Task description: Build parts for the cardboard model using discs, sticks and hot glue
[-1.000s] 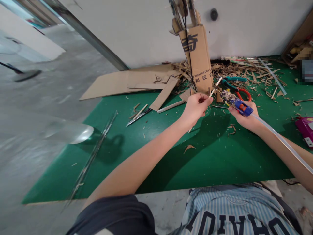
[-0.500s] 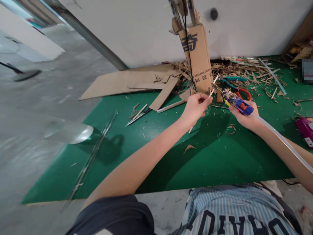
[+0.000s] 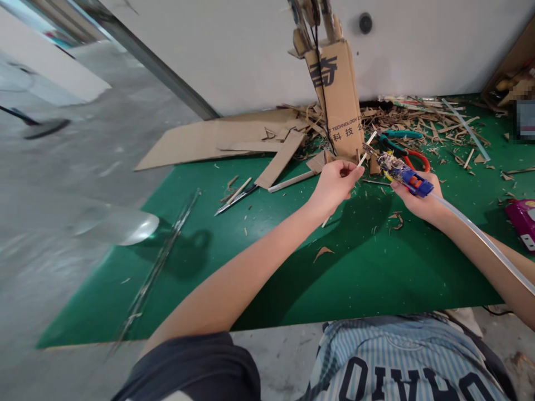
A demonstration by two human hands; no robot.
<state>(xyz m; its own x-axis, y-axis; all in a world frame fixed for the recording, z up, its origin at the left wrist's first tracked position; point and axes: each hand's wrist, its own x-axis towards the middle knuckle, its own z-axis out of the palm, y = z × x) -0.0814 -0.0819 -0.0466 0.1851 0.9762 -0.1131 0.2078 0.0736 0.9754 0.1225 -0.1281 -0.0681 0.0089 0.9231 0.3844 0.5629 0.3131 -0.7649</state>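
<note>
My left hand (image 3: 333, 186) is closed in a pinch on a thin pale stick (image 3: 364, 151) whose far end points up and right. My right hand (image 3: 418, 201) grips a blue and orange glue gun (image 3: 402, 172), with a long clear glue stick (image 3: 480, 236) trailing back over my right forearm. The gun's nozzle meets the stick's far end, just in front of an upright cardboard piece (image 3: 339, 94) with printed characters. Both hands hover over a green mat (image 3: 267, 262).
Flat cardboard sheets (image 3: 221, 139) and strips lie at the back left, with a heap of cardboard scraps (image 3: 422, 122) at the back right. Pliers with teal and red handles (image 3: 403, 143) lie behind the gun. A blade (image 3: 236, 199) rests mid-mat, a magenta object (image 3: 522, 223) at the right edge.
Almost nothing has moved. The stick's far end and the glue gun's nozzle shift slightly together; both hands keep their grips.
</note>
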